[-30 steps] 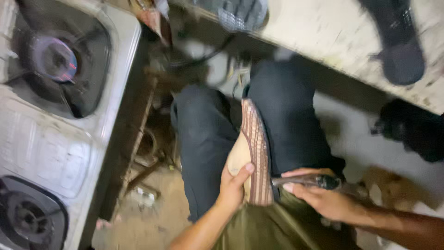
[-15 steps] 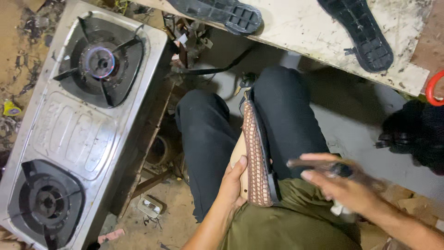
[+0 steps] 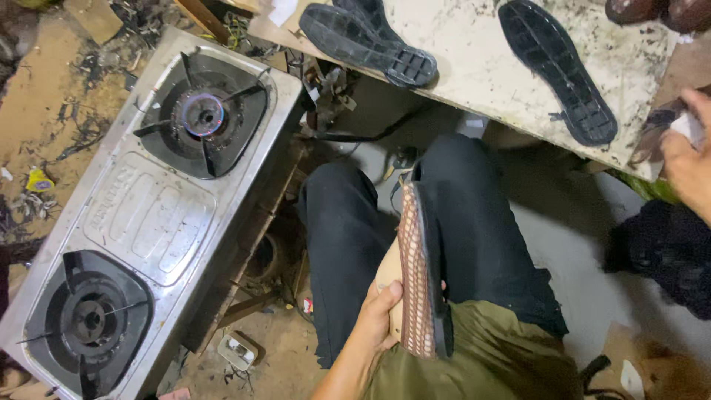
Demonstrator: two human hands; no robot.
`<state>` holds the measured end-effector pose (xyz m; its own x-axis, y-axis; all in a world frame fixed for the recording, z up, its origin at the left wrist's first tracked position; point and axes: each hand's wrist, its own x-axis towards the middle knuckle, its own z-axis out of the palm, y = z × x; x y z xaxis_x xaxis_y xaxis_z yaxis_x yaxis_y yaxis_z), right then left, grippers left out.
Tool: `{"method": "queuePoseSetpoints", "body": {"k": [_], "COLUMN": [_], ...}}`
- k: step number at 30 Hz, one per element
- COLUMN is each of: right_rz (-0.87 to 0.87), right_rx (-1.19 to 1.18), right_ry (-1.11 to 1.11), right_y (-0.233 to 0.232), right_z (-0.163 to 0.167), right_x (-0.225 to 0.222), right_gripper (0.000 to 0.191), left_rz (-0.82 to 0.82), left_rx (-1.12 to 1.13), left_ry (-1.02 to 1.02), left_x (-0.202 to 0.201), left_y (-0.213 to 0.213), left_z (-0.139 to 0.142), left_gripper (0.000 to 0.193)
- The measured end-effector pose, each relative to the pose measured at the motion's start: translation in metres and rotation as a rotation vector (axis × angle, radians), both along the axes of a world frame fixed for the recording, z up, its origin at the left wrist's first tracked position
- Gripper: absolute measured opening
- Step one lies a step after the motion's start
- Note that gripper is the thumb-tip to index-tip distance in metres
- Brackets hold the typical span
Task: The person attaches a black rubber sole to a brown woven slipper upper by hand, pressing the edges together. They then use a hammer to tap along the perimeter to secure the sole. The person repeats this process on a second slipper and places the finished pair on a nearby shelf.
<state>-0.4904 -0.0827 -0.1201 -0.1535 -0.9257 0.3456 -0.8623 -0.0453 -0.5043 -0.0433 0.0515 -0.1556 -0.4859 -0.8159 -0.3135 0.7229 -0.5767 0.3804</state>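
My left hand (image 3: 381, 315) grips a shoe (image 3: 418, 274) with a brown woven upper and a black sole. The shoe stands on its edge between my knees, against black trousers, toe pointing away from me. My right hand (image 3: 685, 159) is far off at the right edge of the view, by the corner of the worktable (image 3: 474, 67). It touches something small and white (image 3: 692, 126). The frame cuts the hand off, so its grip is unclear.
A steel two-burner gas stove (image 3: 148, 215) stands at my left, its far burner (image 3: 201, 115) lit with a blue flame. Two black shoe soles (image 3: 370, 37) (image 3: 555, 70) lie on the stained worktable. A dark bundle (image 3: 666, 252) sits on the floor at right.
My right hand, which held a dark tool beside the shoe, has left my lap and gone up to the right edge. The view has swung left. My left hand keeps the shoe.
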Motion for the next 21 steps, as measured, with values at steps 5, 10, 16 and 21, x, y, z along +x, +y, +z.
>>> {"method": "queuePoseSetpoints", "body": {"k": [5,10,16,21], "right_rz": [0.041,0.046,0.351,0.481], "right_rx": [-0.037,-0.107,-0.050,0.353], "right_ry": [0.166,0.246,0.242,-0.475], "right_y": [-0.014,-0.001,0.083,0.145], "right_z": [-0.009,0.019,0.061,0.031], "right_x": [-0.004,0.023,0.144,0.220], "right_gripper": [0.037,0.025,0.040,0.118], "left_rz": [0.025,0.010,0.094,-0.134], "left_rx": [-0.049,-0.047,-0.158,-0.824], "left_ry": [-0.045,-0.116,-0.227,-0.658], "left_x": [0.003,0.002,-0.010,-0.011], "left_y": [0.002,0.003,0.005,0.017], "left_z": [0.006,0.009,0.016,0.027], "left_gripper": [0.084,0.087,0.095,0.095]}}
